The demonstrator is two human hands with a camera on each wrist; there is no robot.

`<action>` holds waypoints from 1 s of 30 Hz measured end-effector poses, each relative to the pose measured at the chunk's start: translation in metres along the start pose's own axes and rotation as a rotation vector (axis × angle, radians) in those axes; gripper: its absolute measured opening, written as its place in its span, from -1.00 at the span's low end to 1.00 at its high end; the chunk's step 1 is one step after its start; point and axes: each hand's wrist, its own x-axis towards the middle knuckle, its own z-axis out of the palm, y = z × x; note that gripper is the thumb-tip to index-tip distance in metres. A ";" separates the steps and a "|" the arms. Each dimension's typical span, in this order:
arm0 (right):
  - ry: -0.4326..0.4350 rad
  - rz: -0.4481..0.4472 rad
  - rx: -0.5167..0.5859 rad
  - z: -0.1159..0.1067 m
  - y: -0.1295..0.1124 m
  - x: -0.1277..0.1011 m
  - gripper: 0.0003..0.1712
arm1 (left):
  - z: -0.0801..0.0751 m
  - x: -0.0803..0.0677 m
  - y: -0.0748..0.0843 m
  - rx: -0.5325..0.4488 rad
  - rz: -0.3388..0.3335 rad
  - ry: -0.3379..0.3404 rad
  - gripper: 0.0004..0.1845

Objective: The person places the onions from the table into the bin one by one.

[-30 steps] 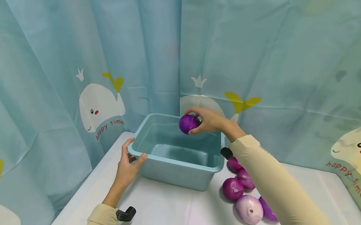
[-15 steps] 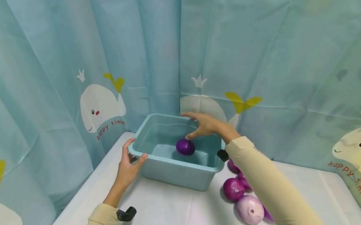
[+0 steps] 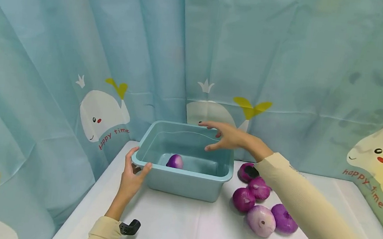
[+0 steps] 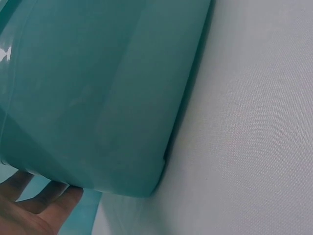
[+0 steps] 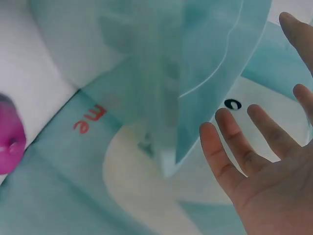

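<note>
**Onion in the tub, right hand free above it**

- Step in hand, as I read it: loading onions into the tub [image 3: 184, 183]. One purple onion [image 3: 175, 161] lies on the tub floor, toward the near wall, left of centre.
- Right hand [image 3: 232, 138]: released, fingers spread and straight, holding nothing. It hangs above the tub's far right corner, clear of the rim. The right wrist view shows the same: open palm [image 5: 266, 181], nothing in it, curtain behind.
- Left hand [image 3: 131, 177]: grasping the tub at its near left corner, thumb over the rim, fingers on the outer wall. The left wrist view shows only the outer wall [image 4: 107, 98] sitting flat on the white cloth, with fingers [image 4: 34, 210] at the lower edge.
- Tub stands near the table's back edge, left of centre, close to the whale curtain [image 3: 104, 114].
- Five more onions lie in a cluster on the table [image 3: 200, 233] just right of the tub: three dark purple ones [image 3: 243, 199], [image 3: 259, 188], [image 3: 284, 218], a pale one [image 3: 261, 220] nearest the front, and one [image 3: 246, 172] closest to the tub, partly hidden behind a dark wrist mount.
- Next move, my judgement: right hand swings right and down to the cluster. The onion closest to the tub's right wall is the shortest reach. Round and smooth, so it wants a full wrap-around grasp, not a pinch. The left hand's hold should stop the tub sliding on the cloth.
</note>
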 end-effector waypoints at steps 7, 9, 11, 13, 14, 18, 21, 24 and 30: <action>0.093 -0.003 -0.035 -0.006 0.012 -0.051 -0.02 | -0.003 0.002 0.001 -0.029 -0.008 -0.019 -0.16; 0.122 -0.008 -0.038 -0.007 0.019 -0.068 -0.03 | -0.004 0.002 0.000 -0.029 -0.011 -0.013 -0.17; 0.144 -0.005 -0.041 -0.007 0.026 -0.086 -0.04 | -0.004 0.002 -0.001 -0.024 -0.012 -0.011 -0.18; 0.154 0.003 -0.037 -0.006 0.034 -0.103 -0.05 | -0.005 0.002 -0.002 -0.014 -0.008 -0.007 -0.19; 0.157 0.007 -0.033 -0.005 0.038 -0.112 -0.06 | -0.005 0.002 -0.003 -0.012 -0.004 -0.004 -0.19; 0.173 0.035 -0.003 -0.001 0.050 -0.144 -0.11 | -0.008 0.001 -0.002 0.005 0.001 0.011 -0.19; 0.200 0.040 0.006 0.003 0.057 -0.166 -0.16 | -0.011 0.000 -0.001 -0.003 0.001 0.017 -0.19; 0.227 0.046 -0.003 0.009 0.065 -0.186 -0.18 | -0.013 -0.001 -0.001 -0.018 -0.004 0.020 -0.17; 0.269 0.097 -0.016 0.022 0.081 -0.219 -0.14 | -0.016 -0.002 -0.001 -0.011 -0.009 0.022 -0.17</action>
